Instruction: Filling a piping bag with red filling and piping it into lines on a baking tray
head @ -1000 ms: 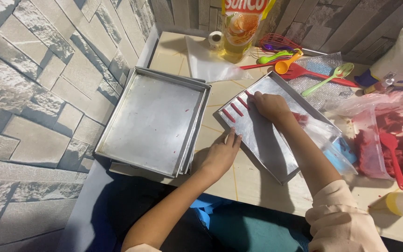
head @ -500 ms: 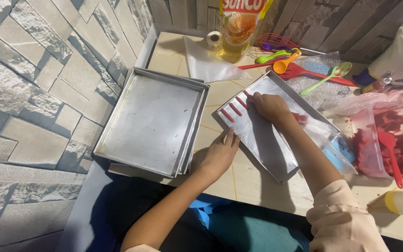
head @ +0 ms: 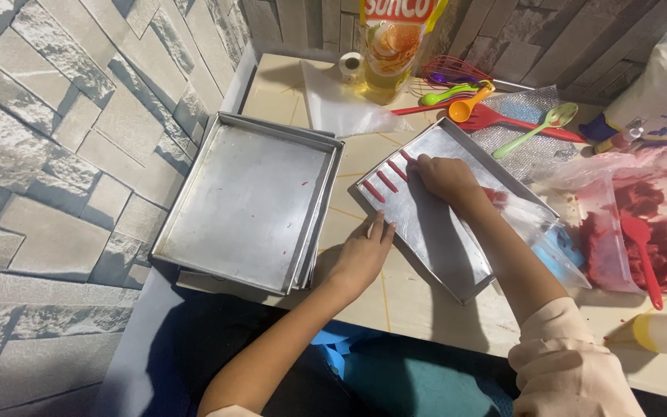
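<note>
**On the table: hands at the tray**

At the near edge, the left hand (head: 360, 259) lies open, fingertips touching the tray (head: 434, 232) rim. Farther in, the right hand (head: 445, 176) is closed on a piping bag (head: 530, 220) over the tray, beside the red strips (head: 384, 179).

One camera, worn on the person's head, looks steeply down and forward over a tiled table (head: 395, 301) towards a stone-pattern wall (head: 48, 131). It sits close, at arm's length: both forearms reach up from the bottom edge, the lap showing below. No second view exists to overlap.
</note>
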